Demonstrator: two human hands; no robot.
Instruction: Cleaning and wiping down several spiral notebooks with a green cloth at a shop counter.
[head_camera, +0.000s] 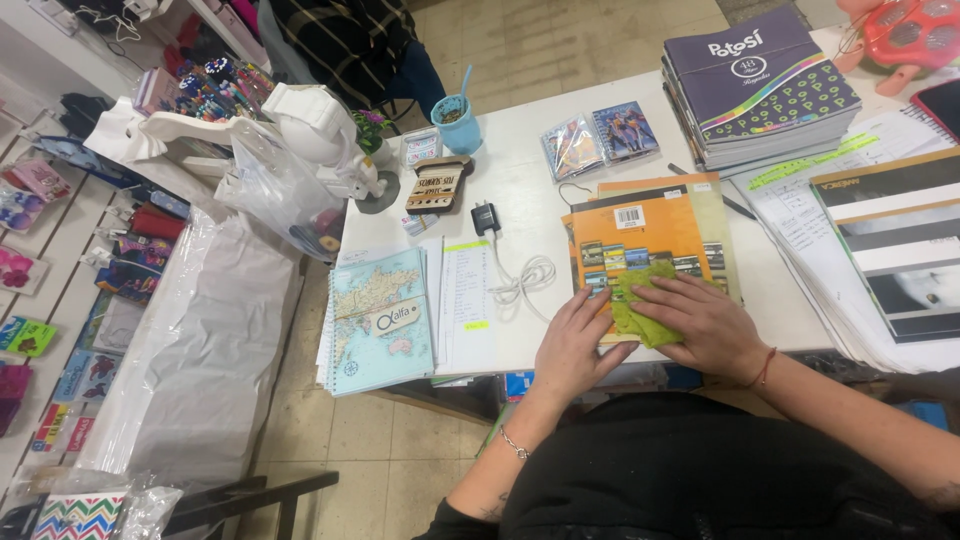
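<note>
Left to right on the white table (520, 170): a map-covered spiral notebook (378, 320), a white charger (510, 262) with coiled cable, then an orange notebook (640, 235) at the front edge. Left hand (572, 345) lies flat, fingers open, on its corner; right hand (705, 322) presses a green cloth (640, 300) (crumpled) onto the cover, gripping nothing.

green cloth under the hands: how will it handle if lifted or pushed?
The green cloth looks crumpled and uneven under the right hand, so it is probably floppy and would sag if lifted. It seems thin, so likely light. Pushed across the glossy orange notebook, it may bunch up; the left hand rests at the notebook's edge.
</note>
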